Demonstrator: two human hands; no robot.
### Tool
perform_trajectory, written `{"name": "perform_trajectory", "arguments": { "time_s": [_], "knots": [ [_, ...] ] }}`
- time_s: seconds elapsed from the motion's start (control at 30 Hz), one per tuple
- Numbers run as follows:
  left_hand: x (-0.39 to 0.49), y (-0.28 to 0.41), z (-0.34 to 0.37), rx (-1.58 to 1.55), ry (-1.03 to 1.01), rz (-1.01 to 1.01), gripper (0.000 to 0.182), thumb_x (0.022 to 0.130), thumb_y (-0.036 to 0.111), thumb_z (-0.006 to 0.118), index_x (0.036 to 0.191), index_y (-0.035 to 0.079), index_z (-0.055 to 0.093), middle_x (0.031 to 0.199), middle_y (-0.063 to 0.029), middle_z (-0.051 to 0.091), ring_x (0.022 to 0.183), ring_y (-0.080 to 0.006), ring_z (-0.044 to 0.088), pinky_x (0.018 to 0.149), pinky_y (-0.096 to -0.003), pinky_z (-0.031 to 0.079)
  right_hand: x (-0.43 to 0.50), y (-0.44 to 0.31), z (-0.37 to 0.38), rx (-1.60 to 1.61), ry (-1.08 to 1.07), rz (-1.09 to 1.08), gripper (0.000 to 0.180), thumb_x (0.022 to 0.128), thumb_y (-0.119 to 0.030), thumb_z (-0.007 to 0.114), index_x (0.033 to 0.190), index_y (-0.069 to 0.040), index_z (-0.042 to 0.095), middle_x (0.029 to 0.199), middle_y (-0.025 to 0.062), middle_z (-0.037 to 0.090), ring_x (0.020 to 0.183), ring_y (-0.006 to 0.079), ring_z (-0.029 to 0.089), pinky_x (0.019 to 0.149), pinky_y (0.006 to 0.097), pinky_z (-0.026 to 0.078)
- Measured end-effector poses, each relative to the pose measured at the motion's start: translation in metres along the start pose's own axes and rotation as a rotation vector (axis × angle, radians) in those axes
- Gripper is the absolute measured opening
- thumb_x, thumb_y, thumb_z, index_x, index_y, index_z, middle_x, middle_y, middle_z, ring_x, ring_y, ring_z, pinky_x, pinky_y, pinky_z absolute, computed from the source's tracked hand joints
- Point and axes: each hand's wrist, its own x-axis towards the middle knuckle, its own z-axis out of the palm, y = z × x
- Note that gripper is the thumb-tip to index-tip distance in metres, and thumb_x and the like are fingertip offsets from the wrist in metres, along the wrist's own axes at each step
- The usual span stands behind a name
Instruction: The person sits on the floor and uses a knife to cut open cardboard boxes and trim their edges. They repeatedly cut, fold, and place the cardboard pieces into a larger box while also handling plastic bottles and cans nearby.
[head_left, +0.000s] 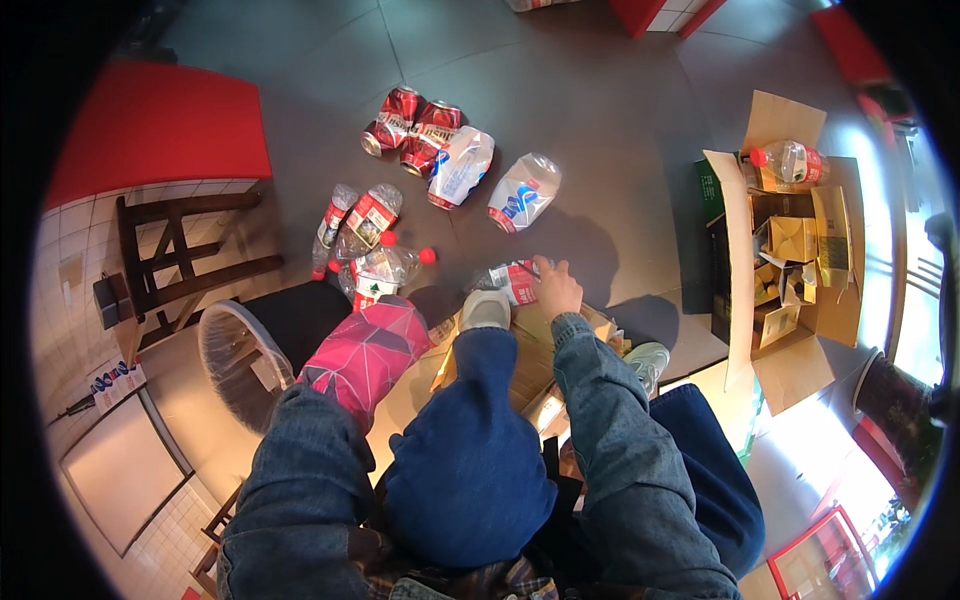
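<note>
My right hand (559, 289) grips the end of a crushed plastic bottle (516, 280) with a red label; a thin dark thing shows by the fingertips, too small to name. A pale shoe (486, 310) is against the bottle's near side. Pink patterned fabric (371, 349) extends from my left sleeve and hides the left hand, if it is there. Just past the fabric lie flattened clear bottles (375, 281) with red caps. Farther forward are two dented red cans (394, 120) and two crushed white-and-blue containers (525, 193).
At right, an open cardboard box (739, 262) holds smaller boxes and a red-capped bottle (796, 161). A lined dark bin (247, 360) and a wooden chair (169, 262) are at left. Flattened cardboard (536, 360) lies beneath my arms, beside a red-topped counter (165, 127) farther left.
</note>
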Motion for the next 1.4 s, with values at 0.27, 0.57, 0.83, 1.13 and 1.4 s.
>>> {"name": "perform_trajectory", "arguments": {
  "time_s": [0.27, 0.57, 0.83, 1.13, 1.4],
  "knots": [
    [-0.018, 0.015, 0.041, -0.458, 0.386, -0.117, 0.034, 0.090, 0.035, 0.050, 0.105, 0.006, 0.061, 0.097, -0.0197, 0.063, 0.090, -0.0361, 0.061, 0.076, -0.0436, 0.047, 0.001, 0.015, -0.006, 0.099, -0.121, 0.006, 0.053, 0.080, -0.031, 0.066, 0.130, -0.030, 0.047, 0.111, 0.0166, 0.054, 0.095, 0.0401, 0.061, 0.079, 0.0492, 0.050],
    [0.008, -0.012, 0.077, -0.350, 0.393, -0.109, 0.042, 0.088, 0.041, 0.045, 0.105, 0.006, 0.062, 0.099, -0.0228, 0.064, 0.095, -0.0402, 0.060, 0.081, -0.0447, 0.046, -0.010, 0.014, -0.012, 0.167, -0.056, 0.045, 0.057, 0.084, -0.025, 0.062, 0.137, -0.029, 0.042, 0.111, 0.0164, 0.059, 0.098, 0.0391, 0.061, 0.083, 0.0488, 0.050],
    [-0.010, 0.000, 0.047, -0.649, 0.290, -0.426, 0.041, 0.084, 0.036, 0.057, 0.112, 0.007, 0.061, 0.097, -0.0223, 0.064, 0.086, -0.0323, 0.064, 0.076, -0.0393, 0.050, -0.004, 0.010, 0.011, 0.239, -0.096, 0.019, 0.051, 0.085, -0.025, 0.060, 0.134, -0.027, 0.047, 0.110, 0.0158, 0.063, 0.098, 0.0370, 0.062, 0.084, 0.0479, 0.050],
    [-0.046, -0.047, 0.052, -0.249, 0.219, -0.062, 0.037, 0.084, 0.033, 0.064, 0.113, 0.010, 0.063, 0.113, -0.0197, 0.056, 0.099, -0.0317, 0.060, 0.084, -0.0383, 0.049, -0.019, -0.016, 0.025, 0.346, -0.250, 0.085, 0.045, 0.088, -0.028, 0.056, 0.132, -0.029, 0.049, 0.115, 0.0159, 0.063, 0.106, 0.0367, 0.059, 0.089, 0.0472, 0.048],
    [-0.056, -0.034, 0.031, -0.535, 0.089, -0.267, 0.035, 0.082, 0.028, 0.064, 0.105, 0.001, 0.061, 0.092, -0.0158, 0.065, 0.086, -0.0270, 0.063, 0.077, -0.0374, 0.049, -0.030, -0.012, 0.031, 0.262, -0.285, 0.068, 0.045, 0.089, -0.029, 0.054, 0.133, -0.028, 0.049, 0.109, 0.0176, 0.064, 0.101, 0.0370, 0.061, 0.088, 0.0470, 0.048]
  ]
}}
